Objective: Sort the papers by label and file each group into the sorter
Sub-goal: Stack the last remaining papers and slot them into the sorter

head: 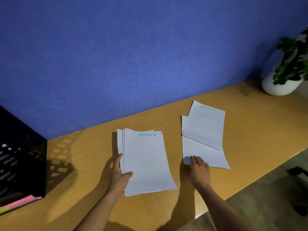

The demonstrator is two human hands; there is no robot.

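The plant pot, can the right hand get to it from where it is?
Probably yes, with a stretch. The right hand rests on the right pile, and the pot stands far off at the desk's back corner, with only bare desk between.

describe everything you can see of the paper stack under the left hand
The left stack is a small pile of white sheets lying flat on the wooden desk, loosely squared, with lower sheets peeking out along its left edge. The top sheet reads ADMIN in green handwriting near its upper edge and is otherwise blank. The left hand grips its left edge, thumb on top. It sits apart from the right pile.
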